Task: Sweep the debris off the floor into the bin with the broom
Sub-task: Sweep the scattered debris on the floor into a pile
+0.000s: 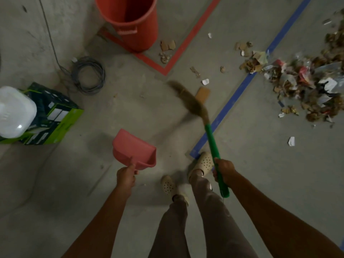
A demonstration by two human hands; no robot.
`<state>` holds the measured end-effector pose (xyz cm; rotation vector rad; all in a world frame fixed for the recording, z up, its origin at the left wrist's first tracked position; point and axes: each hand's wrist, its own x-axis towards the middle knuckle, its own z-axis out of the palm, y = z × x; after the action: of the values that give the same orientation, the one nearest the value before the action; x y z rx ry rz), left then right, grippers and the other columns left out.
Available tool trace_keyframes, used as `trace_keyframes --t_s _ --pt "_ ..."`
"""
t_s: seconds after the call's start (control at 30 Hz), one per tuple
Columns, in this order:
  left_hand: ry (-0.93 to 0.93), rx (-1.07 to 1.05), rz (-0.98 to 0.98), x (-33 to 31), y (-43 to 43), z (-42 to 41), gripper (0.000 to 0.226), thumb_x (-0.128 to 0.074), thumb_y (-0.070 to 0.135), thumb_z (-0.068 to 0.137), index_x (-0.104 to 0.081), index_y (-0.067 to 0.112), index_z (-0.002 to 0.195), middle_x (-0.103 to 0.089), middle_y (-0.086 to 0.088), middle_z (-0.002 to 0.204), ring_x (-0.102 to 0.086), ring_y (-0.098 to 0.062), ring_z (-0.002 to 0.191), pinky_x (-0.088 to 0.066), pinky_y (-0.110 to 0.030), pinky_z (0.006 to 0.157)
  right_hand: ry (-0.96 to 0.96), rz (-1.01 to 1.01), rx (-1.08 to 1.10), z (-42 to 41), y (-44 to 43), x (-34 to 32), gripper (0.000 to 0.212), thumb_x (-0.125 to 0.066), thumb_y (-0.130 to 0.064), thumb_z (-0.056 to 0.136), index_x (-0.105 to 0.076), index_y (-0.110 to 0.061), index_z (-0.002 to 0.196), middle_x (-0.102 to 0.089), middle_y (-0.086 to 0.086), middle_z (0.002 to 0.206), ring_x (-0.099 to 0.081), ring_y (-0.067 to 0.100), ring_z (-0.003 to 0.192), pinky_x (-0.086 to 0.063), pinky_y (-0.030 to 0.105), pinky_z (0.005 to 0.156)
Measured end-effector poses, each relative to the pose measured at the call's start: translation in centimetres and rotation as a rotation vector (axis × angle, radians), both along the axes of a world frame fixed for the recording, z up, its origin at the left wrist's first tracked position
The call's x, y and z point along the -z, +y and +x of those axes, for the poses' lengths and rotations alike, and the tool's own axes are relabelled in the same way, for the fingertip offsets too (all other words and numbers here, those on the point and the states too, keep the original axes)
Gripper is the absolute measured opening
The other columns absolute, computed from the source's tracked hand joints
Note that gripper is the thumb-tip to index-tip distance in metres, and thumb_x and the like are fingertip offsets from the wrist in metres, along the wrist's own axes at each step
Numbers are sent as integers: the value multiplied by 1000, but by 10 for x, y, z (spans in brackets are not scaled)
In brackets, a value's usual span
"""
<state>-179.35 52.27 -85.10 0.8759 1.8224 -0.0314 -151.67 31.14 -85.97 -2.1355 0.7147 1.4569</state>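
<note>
My right hand (222, 172) grips the green handle of a broom (214, 144); its brown bristle head (189, 100) is blurred above the concrete floor, pointing up and left. My left hand (125, 178) holds a pink dustpan (133, 148) by its handle, and the pan looks empty. A large pile of debris (305, 81) of cardboard scraps, paper and plastic lies at the right, past a blue tape line (242, 90). Small scraps (167, 46) lie near the red bin (130, 21), which stands at the top centre with its mouth towards me.
Red tape (178, 53) marks a corner around the bin. A coil of grey cable (88, 74) lies left of it by the wall. A green and black box (52, 116) with a white container (14, 111) on it stands at the left. My feet (186, 174) are below the broom.
</note>
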Motion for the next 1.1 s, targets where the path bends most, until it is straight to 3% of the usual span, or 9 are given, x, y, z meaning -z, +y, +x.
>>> trace_keyframes --t_s 0.07,0.17,0.33,0.6,0.7,0.77,0.87,0.97,1.1 --pt "-24 -1 11 -3 7 26 51 -65 53 90 -57 5 76 -58 -8 69 -30 -8 36 -22 -17 36 -41 13 112 25 -1 -15 31 -53 -32 101 -55 -3 91 -58 11 66 -53 21 49 -48 33 47" --pt "-45 23 22 -11 15 67 47 -65 50 91 -57 5 79 -60 -7 69 -31 -8 37 -22 -17 35 -141 40 220 53 -7 -28 30 -49 -33 102 -56 -5 96 -58 10 68 -53 21 53 -48 33 50" --pt "-77 43 44 -18 25 115 46 -68 51 89 -54 8 78 -57 -8 68 -29 -6 31 -19 -13 34 -257 141 193 70 -7 -54 32 -48 -33 103 -58 -3 98 -59 12 67 -54 23 52 -49 34 51" --pt "-52 54 21 -16 43 121 47 -67 48 90 -55 5 76 -55 -6 66 -30 -6 32 -21 -14 34 -192 312 -316 44 52 -75 24 -52 -38 101 -54 -22 83 -58 3 67 -55 16 51 -49 26 48" --pt "32 62 1 -8 59 105 53 -67 53 89 -59 2 75 -49 -5 55 -31 -12 37 -24 -18 36 -65 326 -575 34 91 -76 25 -50 -38 102 -57 -15 95 -53 -2 68 -50 7 52 -36 9 39" --pt "64 53 -9 0 74 95 53 -67 52 89 -60 2 75 -48 -7 56 -33 -14 40 -26 -19 39 52 313 -632 24 120 -70 31 -49 -39 101 -59 -10 102 -58 2 73 -52 8 53 -42 14 46" --pt "55 38 -19 12 98 85 45 -67 44 91 -60 1 77 -56 -11 67 -34 -13 41 -25 -17 37 166 248 -582 7 159 -51 30 -55 -38 97 -56 -8 93 -64 9 77 -57 16 52 -47 28 49" --pt "39 27 -38 23 129 82 37 -65 34 93 -59 2 75 -58 -12 70 -31 -9 35 -21 -14 35 209 156 -476 0 187 -24 28 -55 -33 99 -53 -8 86 -61 8 72 -55 16 51 -47 28 46" --pt "-14 27 -51 35 178 83 34 -65 30 94 -57 3 76 -57 -10 67 -30 -5 29 -20 -13 34 140 61 -151 10 205 -4 33 -52 -33 102 -56 -2 94 -58 8 66 -53 19 50 -44 25 46"
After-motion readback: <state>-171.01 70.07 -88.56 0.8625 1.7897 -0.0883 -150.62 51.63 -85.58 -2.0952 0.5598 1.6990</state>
